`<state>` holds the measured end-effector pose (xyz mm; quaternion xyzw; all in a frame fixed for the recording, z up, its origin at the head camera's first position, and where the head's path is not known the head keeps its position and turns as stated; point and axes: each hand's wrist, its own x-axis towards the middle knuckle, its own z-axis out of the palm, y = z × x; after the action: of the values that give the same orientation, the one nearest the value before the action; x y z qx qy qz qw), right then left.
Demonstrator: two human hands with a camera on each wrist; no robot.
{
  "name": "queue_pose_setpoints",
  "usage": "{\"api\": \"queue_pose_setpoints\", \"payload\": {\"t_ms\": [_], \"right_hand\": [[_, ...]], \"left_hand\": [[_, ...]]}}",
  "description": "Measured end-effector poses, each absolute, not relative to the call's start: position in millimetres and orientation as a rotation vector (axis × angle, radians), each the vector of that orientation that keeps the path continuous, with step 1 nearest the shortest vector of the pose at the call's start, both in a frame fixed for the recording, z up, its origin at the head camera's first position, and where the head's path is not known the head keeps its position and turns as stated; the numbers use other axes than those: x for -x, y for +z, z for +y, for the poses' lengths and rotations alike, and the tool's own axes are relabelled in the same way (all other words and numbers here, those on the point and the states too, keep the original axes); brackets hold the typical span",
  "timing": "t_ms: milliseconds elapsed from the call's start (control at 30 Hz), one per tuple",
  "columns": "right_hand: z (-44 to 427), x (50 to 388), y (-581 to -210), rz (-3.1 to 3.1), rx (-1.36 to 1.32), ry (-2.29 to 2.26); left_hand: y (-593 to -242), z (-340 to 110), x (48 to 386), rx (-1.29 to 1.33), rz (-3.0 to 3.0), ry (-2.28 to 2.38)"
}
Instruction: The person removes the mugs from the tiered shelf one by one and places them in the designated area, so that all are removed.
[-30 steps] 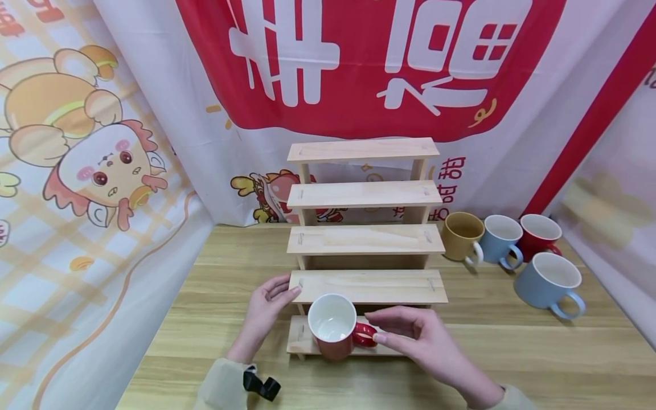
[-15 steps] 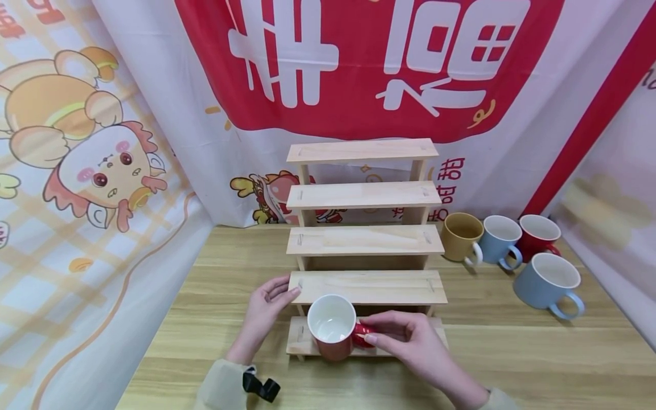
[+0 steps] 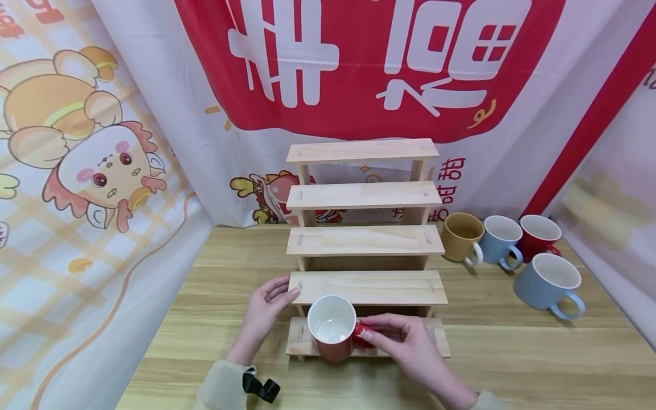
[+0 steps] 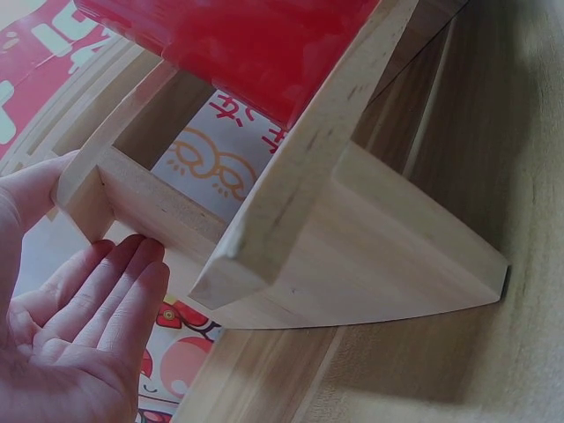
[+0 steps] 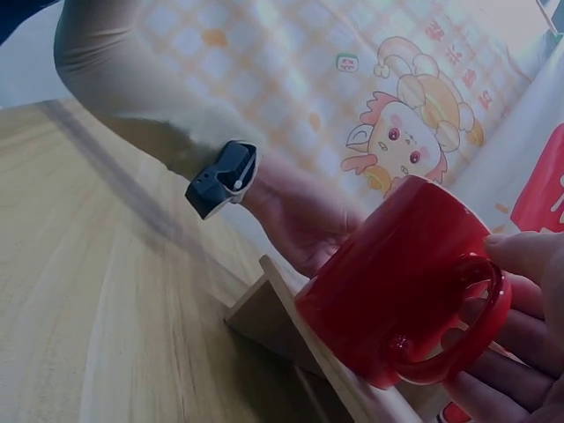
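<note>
A red mug with a white inside stands upright on the lowest step of a wooden tiered display rack, left of its middle. My right hand pinches the mug's handle, which points right; in the right wrist view the thumb lies on top of the handle and the fingers are behind and under it. At the rack's left side, my left hand holds the end of the second step from the bottom. The left wrist view has its thumb on the board's edge and its fingertips against the underside.
Right of the rack stand a mustard mug with a white handle, a small light blue mug, another red mug and a larger light blue mug. Printed cloth hangs behind and beside the wooden table.
My right hand has moved left onto the handle of the red mug and closed its thumb and fingers on it. The mug and my left hand have stayed in place.
</note>
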<state>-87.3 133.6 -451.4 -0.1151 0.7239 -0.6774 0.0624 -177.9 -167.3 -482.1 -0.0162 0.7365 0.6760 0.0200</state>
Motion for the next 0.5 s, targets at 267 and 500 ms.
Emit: {"api": "queue_pose_setpoints", "payload": {"t_ms": [267, 500], "right_hand": [[132.9, 88.2, -458.0, 2.204, 0.299, -2.026], [132.3, 86.2, -459.6, 2.193, 0.311, -2.045]], "left_hand": [[-482.0, -167.1, 177.7, 0.044, 2.292, 2.096], [-482.2, -167.6, 177.7, 0.029, 2.304, 2.089]]}}
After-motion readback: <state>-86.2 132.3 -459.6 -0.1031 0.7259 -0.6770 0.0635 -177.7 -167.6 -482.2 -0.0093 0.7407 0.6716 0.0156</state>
